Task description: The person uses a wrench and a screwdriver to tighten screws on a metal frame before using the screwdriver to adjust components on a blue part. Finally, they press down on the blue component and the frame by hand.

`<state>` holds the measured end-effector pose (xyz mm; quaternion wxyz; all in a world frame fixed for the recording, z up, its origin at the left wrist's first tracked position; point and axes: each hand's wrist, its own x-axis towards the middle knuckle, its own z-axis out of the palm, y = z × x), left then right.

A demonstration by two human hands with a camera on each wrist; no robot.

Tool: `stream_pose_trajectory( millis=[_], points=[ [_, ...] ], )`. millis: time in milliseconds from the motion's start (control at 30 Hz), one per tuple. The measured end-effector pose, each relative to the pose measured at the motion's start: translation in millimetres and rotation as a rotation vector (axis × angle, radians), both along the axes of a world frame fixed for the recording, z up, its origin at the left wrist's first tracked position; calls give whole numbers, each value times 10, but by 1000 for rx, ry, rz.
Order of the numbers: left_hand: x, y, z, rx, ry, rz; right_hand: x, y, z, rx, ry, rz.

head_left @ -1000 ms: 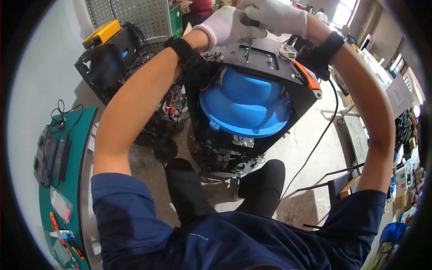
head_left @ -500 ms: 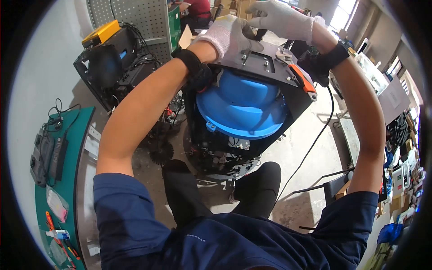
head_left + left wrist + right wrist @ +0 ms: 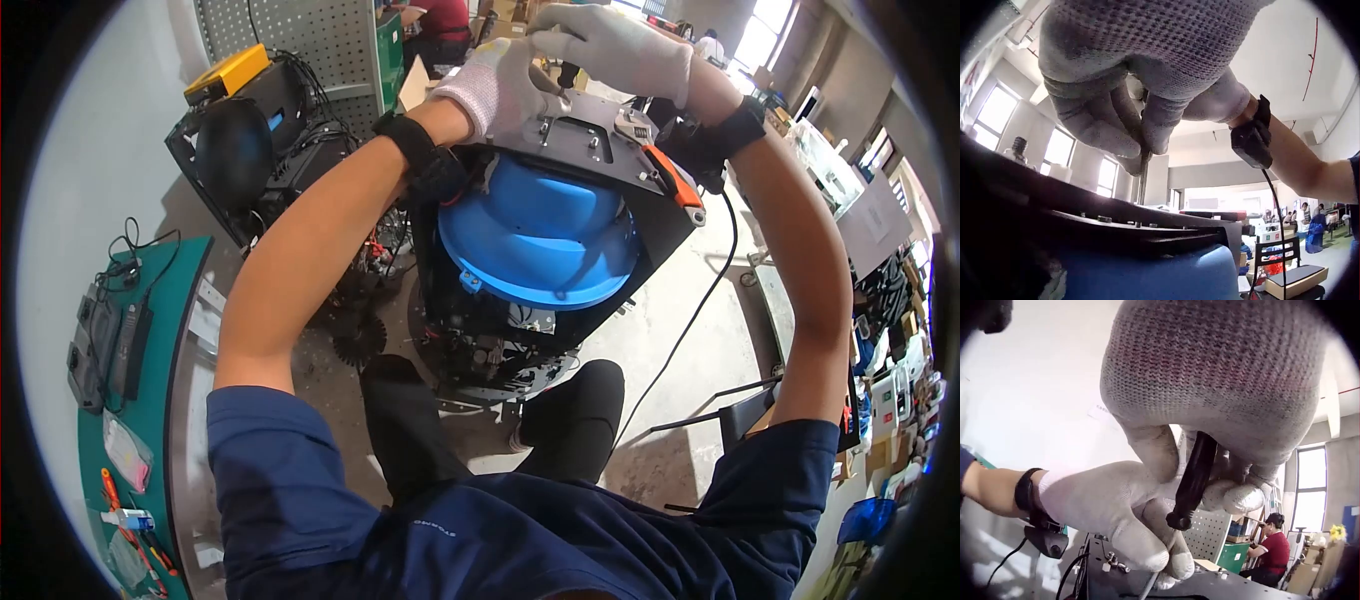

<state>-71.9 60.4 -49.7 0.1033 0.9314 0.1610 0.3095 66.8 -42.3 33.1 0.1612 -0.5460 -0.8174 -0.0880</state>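
gripping the black handle (image 3: 1194,481) in the right hand (image 3: 620,50), pinching the thin shaft (image 3: 1142,189) narrowly with the left hand (image 3: 500,90), over the black plate (image 3: 625,165). probably aligning or turning the tool; calls for steadying the shaft, then checking its hidden tip.

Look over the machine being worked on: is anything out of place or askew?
The orange-handled steel adjustable wrench looks oddly placed: its handle end pokes past the edge of the black metal plate.
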Motion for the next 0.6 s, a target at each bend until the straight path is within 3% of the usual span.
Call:
stream_pose_trajectory(
  millis=[67, 100, 167, 200, 267, 333, 400, 433, 533, 567, 600],
  points=[
    [-30, -76, 46, 11, 0, 21, -228, -81, 46, 14, -338, -426],
    [-34, -99, 43, 22, 4, 42, -191, -51, 30, 11, -336, -427],
    [-19, -80, 26, 22, 19, 46, -80, 27, -11, 41, -735, -265],
    [0, -55, 31, 28, 29, 50, -63, 4, -11, 42, -728, -270],
    [16, 9, 5, 3, 7, -47, -38, -51, 11, 12, -89, -64],
    [14, 4, 21, -19, -13, -145, -54, -116, 72, -35, -97, -51],
    [10, -6, 44, 190, 11, -119, -107, -145, 124, -134, -120, -12],
    [27, 19, 15, 114, 6, -124, -185, -86, 108, -140, -145, -176],
    [36, 39, 17, -33, -10, -28, -339, -206, 222, -174, -267, -300],
    [27, 40, 10, -30, -5, -29, -248, -149, 194, -172, -262, -301],
    [19, 44, 4, -32, -19, -48, -63, -24, 141, -144, -217, -148]
  ],
)
